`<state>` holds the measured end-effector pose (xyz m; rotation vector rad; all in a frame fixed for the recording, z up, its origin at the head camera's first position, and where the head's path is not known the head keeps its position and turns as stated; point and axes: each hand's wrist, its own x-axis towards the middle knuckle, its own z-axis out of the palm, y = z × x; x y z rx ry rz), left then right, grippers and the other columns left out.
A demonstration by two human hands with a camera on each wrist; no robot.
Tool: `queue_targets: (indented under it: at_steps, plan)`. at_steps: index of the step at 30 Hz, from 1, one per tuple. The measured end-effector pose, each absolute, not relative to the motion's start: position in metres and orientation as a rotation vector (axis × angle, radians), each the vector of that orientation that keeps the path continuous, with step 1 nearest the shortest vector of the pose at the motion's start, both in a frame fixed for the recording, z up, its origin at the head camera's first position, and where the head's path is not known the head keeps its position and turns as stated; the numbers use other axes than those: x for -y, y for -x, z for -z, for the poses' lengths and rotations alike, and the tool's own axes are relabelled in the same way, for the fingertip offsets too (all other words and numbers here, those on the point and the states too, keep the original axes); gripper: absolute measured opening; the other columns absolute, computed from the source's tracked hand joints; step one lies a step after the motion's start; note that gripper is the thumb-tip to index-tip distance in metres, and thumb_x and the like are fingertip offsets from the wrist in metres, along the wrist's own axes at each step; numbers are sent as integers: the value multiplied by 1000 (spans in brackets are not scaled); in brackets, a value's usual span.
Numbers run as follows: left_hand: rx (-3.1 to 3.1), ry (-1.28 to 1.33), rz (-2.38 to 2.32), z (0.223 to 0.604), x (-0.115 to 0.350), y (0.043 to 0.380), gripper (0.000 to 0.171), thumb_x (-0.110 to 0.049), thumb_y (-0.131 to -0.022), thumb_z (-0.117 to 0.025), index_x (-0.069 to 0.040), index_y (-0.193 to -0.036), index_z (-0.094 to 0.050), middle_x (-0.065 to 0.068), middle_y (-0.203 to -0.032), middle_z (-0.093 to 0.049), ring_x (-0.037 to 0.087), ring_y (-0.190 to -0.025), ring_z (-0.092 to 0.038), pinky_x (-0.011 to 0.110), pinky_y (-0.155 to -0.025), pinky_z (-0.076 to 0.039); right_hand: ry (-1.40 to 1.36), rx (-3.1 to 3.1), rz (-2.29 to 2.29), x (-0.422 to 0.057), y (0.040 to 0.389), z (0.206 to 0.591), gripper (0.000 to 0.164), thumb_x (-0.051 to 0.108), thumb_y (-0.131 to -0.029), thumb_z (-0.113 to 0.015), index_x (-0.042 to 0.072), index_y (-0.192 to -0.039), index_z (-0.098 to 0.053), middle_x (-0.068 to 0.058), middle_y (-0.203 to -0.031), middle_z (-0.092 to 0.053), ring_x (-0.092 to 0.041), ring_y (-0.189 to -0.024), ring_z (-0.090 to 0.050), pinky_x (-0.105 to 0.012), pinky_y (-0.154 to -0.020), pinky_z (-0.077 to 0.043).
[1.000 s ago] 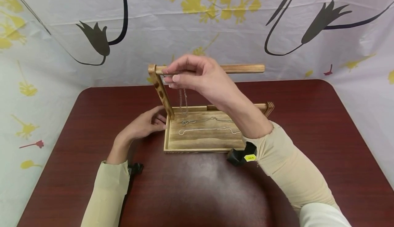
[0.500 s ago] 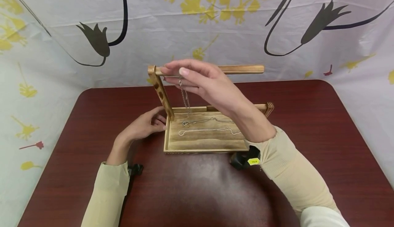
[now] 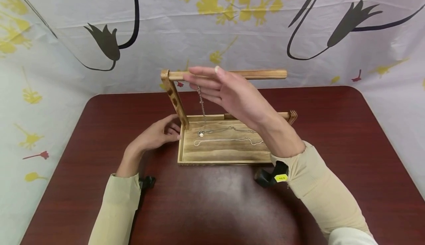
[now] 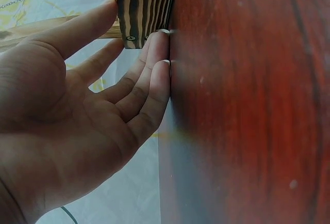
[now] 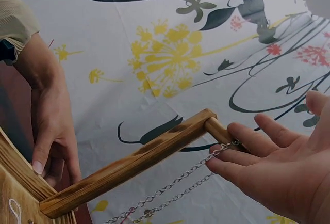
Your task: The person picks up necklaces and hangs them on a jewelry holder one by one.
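Observation:
A wooden jewelry stand has a tray base (image 3: 229, 154), a slanted post (image 3: 175, 103) at its left and a horizontal bar (image 3: 265, 74) on top. From the bar's left part hangs a silver chain necklace (image 5: 170, 186). My right hand (image 3: 237, 94) is at the bar with straight fingers; in the right wrist view the fingertips touch the chain near the bar. My left hand (image 3: 151, 138) lies against the tray's left end, thumb and fingertips touching the striped wood (image 4: 144, 7). Two more necklaces, one darker (image 3: 220, 130) and one pale (image 3: 219, 140), lie in the tray, partly hidden by my right arm.
The stand is on a dark red table (image 3: 212, 200) with rounded far corners. Behind it hangs a white cloth (image 3: 212, 42) printed with flowers. Black wrist cameras (image 3: 265, 177) are strapped at both sleeves.
My right thumb and fingers have come apart and straightened, and the hand has moved slightly right along the bar. The necklace now hangs from the bar. My left hand has stayed still.

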<state>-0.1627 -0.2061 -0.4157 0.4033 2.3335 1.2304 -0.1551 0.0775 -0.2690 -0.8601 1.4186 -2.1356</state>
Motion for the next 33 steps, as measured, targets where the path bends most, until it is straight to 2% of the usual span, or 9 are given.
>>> queue_targets:
  at_steps: [5,11,18,25,33]
  plan:
    - [-2329,-416,-1238,416,207,163,76,-10,-94,-70,-5,-156,-27,19,-117,-62,28,-102,-62,40,-87,-51,897,-1400,2151,-83,154,276,62,42,-106,-43,-8,-143,-46,-20,-149,-45,-28,-141,-40,-42,-117,-26]
    - [-2324,-408,-1241,417,208,163,77,-10,-94,-71,-5,-156,-26,20,-118,-62,28,-103,-62,40,-88,-50,938,-1363,2184,-89,153,281,58,41,-106,-45,-6,-139,-52,-23,-147,-46,-32,-141,-38,-45,-118,-23]
    - [-2312,-406,-1258,416,207,163,78,-9,-93,-71,-5,-156,-26,20,-119,-61,28,-103,-61,38,-87,-51,898,-1390,2223,-95,152,283,55,39,-103,-52,-5,-135,-56,-25,-142,-51,-35,-138,-42,-48,-117,-25]
    - [-2304,-400,-1263,415,207,162,77,-9,-93,-71,-5,-156,-26,20,-120,-60,29,-104,-61,40,-89,-51,891,-1395,2252,-101,150,283,38,31,-105,-52,2,-124,-66,-24,-135,-58,-41,-134,-45,-53,-114,-28]
    - [-2304,-390,-1262,414,206,161,78,-9,-93,-71,-5,-156,-26,20,-120,-60,29,-105,-61,40,-90,-50,898,-1444,2224,-114,148,284,36,27,-107,-47,0,-125,-64,-24,-132,-59,-42,-130,-49,-54,-111,-33]
